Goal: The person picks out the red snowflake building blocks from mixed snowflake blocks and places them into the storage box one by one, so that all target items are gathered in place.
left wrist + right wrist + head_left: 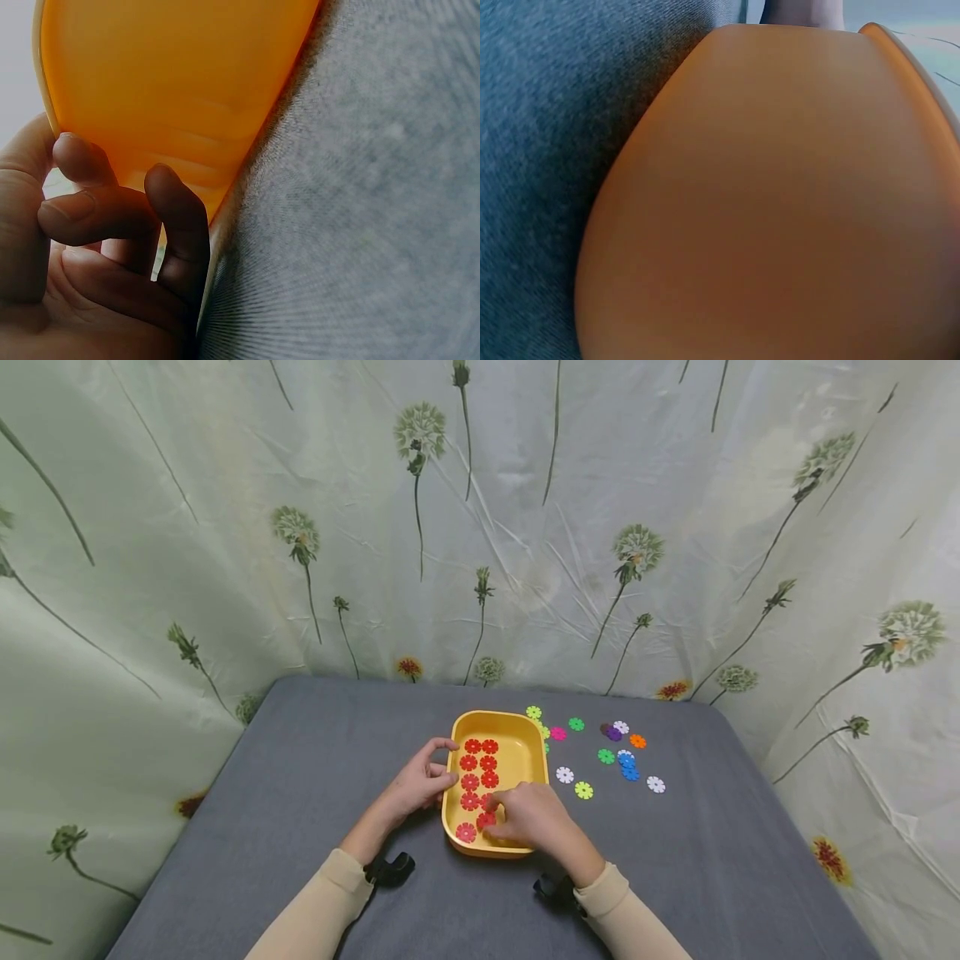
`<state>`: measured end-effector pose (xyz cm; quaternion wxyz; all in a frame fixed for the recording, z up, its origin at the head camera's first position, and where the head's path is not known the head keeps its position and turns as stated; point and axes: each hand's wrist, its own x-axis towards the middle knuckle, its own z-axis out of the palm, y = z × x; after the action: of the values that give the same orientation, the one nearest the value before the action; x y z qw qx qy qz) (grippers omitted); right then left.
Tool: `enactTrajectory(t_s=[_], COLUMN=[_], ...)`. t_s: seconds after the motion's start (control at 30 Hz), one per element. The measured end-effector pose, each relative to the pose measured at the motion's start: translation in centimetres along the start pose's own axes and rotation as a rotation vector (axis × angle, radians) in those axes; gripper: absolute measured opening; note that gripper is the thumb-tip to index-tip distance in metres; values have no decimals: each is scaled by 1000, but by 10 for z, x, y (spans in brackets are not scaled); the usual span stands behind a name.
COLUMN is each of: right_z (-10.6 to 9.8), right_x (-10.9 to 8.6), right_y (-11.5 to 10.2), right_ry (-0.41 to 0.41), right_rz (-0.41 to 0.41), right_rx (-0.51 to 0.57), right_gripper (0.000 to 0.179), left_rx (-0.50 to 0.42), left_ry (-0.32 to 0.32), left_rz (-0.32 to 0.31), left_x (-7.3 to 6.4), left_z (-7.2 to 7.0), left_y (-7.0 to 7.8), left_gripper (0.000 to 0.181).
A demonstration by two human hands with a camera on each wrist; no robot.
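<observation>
A yellow plastic tray (534,777) stands on the grey cloth. Inside lie red flower-shaped notched discs (469,782), set out in two columns along its left half. My left hand (415,783) holds the tray's left rim with thumb and index finger; in the left wrist view its other fingers curl by the orange-looking outer wall (187,90). Reaching over the near right side, my right hand (534,816) has thumb and index finger about a red disc (486,821) low in the right column. The right wrist view shows only the tray's outer wall (765,187), the hand being hidden.
Loose notched discs are scattered right of the tray: white (656,784), yellow-green (583,790), blue (630,772), green (606,757), orange (637,741), pink (558,733) and purple (614,733). Some overlap. A flower-patterned curtain (525,543) hangs behind the grey-covered table (315,735).
</observation>
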<state>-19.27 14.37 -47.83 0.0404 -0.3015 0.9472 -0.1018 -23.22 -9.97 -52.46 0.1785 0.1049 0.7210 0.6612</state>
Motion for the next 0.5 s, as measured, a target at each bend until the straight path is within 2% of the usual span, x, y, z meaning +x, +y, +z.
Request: enactTrajectory(t_s=[0.27, 0.5], right_z=[-1, -2], right_x=[1, 2], right_y=[-1, 1], right_ry=[-23, -22], right_rz=[-7, -9], right_rx=[-58, -22], right_gripper=[31, 31], left_rx=[-11, -10], left_ry=[-2, -2], left_rz=[13, 10], left_x=[1, 2], left_z=[0, 0], left_y=[0, 1], left_gripper=[53, 53])
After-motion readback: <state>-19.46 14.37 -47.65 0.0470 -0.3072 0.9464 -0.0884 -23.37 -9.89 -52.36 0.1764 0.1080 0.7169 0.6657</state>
